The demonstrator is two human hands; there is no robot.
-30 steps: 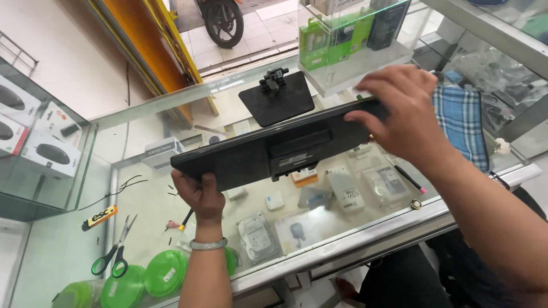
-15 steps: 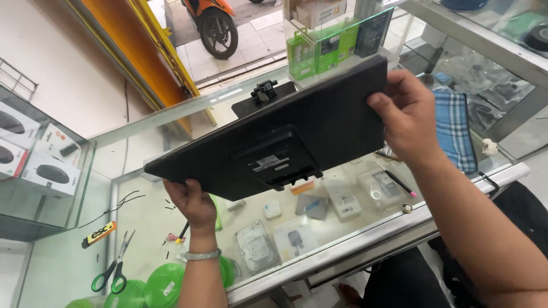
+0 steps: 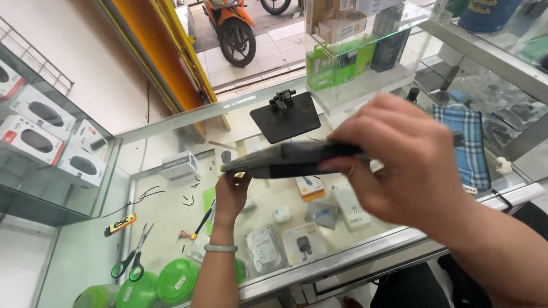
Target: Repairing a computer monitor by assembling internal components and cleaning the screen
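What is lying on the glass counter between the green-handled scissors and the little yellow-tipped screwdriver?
In the head view, only bare glass counter shows between the green-handled scissors and the yellow-tipped screwdriver, apart from tiny dark specks.

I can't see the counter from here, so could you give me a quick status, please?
Left hand and right hand grip dark flat device, edge-on above glass counter. Nothing between.

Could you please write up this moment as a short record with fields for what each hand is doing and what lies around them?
setting: glass counter of a shop, boxed goods under the glass
held item: flat dark device, seen nearly edge-on, above the counter
left hand: grips the device's left end from below; bracelet on the wrist
right hand: wraps over the device's right end
behind the device: black plate with a clamp
on the counter, left: green-handled scissors, green lids, screwdriver
right side: blue checked cloth
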